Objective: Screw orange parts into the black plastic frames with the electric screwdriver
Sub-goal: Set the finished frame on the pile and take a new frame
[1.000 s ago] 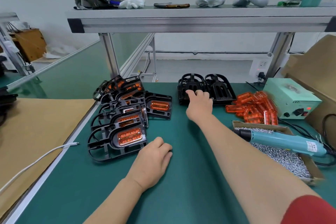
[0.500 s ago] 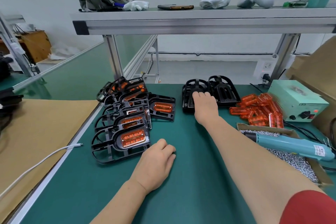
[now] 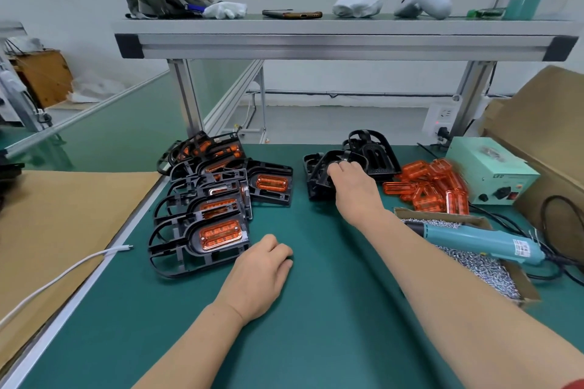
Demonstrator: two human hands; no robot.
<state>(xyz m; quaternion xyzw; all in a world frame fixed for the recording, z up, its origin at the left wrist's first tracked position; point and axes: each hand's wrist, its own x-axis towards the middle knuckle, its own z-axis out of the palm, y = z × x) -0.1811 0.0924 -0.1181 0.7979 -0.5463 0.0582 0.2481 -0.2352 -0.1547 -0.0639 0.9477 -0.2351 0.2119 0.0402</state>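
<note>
Near centre: the left hand (image 3: pixel 262 278) rests knuckles-up on the green table (image 3: pixel 316 341), fingers loosely curled, holding nothing. Just to its left is the nearest of the finished frames (image 3: pixel 202 240), with its orange insert already seated. That pile runs on toward the far left, the frames overlapping.

Near right: the electric screwdriver (image 3: pixel 480 240) lies across the open screw box (image 3: pixel 493 281). Its long axis runs left-right, bit end pointing left toward the right forearm, cord end to the right. No hand is on it.

Mid-far centre: the right hand (image 3: pixel 354 189), arm stretched out, curls its fingers over the edge of an empty black frame (image 3: pixel 317 177). The frame sits tilted, not flat, with no insert in it. A second empty frame (image 3: pixel 376 151) lies just beyond it.

Just right of the right hand: loose orange parts (image 3: pixel 429 189) in a heap. A mint-green power supply (image 3: pixel 493 174) sits to their right.

Judgement: the step in hand is fetching a fresh frame. Frame, orange parts and screwdriver all lie on the right hand's side, and the left hand is well apart from all three. The frame probably has to come nearer, toward the left hand, before a part goes in.

Far: a shelf (image 3: pixel 316 41) with a phone (image 3: pixel 292 13) on it.
</note>
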